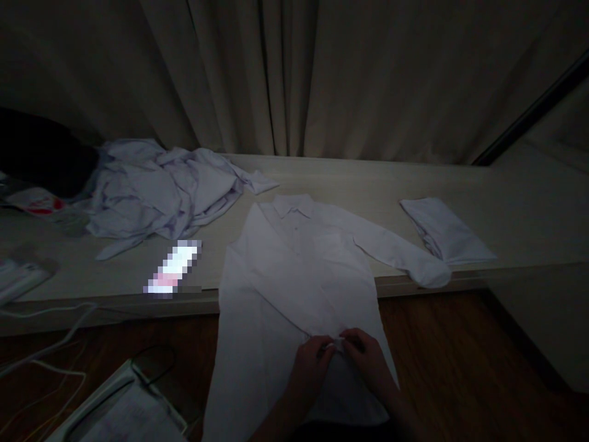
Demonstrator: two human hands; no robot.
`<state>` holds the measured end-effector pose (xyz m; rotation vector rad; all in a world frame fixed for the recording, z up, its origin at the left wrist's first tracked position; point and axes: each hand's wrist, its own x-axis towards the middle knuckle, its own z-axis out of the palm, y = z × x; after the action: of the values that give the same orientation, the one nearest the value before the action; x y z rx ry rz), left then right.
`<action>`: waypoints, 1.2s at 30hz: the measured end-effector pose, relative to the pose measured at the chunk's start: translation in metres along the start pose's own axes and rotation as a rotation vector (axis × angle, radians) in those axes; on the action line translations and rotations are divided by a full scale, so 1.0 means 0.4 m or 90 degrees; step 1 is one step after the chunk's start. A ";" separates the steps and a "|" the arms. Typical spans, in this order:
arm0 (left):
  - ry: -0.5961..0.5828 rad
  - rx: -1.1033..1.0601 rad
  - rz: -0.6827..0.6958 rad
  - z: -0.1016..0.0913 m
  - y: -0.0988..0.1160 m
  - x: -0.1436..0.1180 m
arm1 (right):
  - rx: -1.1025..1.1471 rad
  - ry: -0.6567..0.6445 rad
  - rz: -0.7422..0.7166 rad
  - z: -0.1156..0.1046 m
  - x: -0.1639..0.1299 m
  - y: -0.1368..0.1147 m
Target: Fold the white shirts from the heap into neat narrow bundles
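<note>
A white long-sleeved shirt (294, 270) with a collar and buttons lies front up, its upper part on the pale ledge and its lower part hanging over the edge toward me. One sleeve is laid across the shirt's front, and the other stretches out to the right. My left hand (315, 353) and my right hand (361, 350) are close together low on the shirt. Their fingers are closed, pinching white cloth between them that looks like the cuff of the crossed sleeve. The fingertips partly hide the exact spot they grip.
A crumpled heap of white clothes (156, 184) lies on the ledge (359, 175) at left, beside a dark item (46, 153). A lit phone (175, 270) is in front of it. A folded white garment (446, 230) sits at right. White cables (69, 334) hang at lower left.
</note>
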<state>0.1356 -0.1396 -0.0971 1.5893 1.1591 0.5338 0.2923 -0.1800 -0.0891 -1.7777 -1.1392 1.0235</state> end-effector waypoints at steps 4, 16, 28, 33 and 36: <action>-0.021 0.054 0.055 0.004 -0.004 0.000 | -0.002 -0.011 0.005 -0.001 -0.002 0.003; 0.008 0.025 0.032 0.005 -0.021 0.002 | -0.028 -0.038 -0.012 0.005 -0.008 -0.012; -0.020 0.092 0.061 -0.009 -0.002 0.017 | -0.101 -0.014 -0.112 0.019 -0.032 -0.033; -0.029 0.065 0.048 -0.014 -0.007 0.020 | -0.095 -0.004 -0.107 0.029 -0.032 -0.019; -0.056 0.060 0.058 -0.020 -0.008 0.025 | -0.100 -0.004 -0.098 0.023 -0.026 -0.010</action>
<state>0.1321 -0.1272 -0.0994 1.7359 1.0632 0.4700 0.2797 -0.1870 -0.0868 -1.7760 -1.3693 0.8690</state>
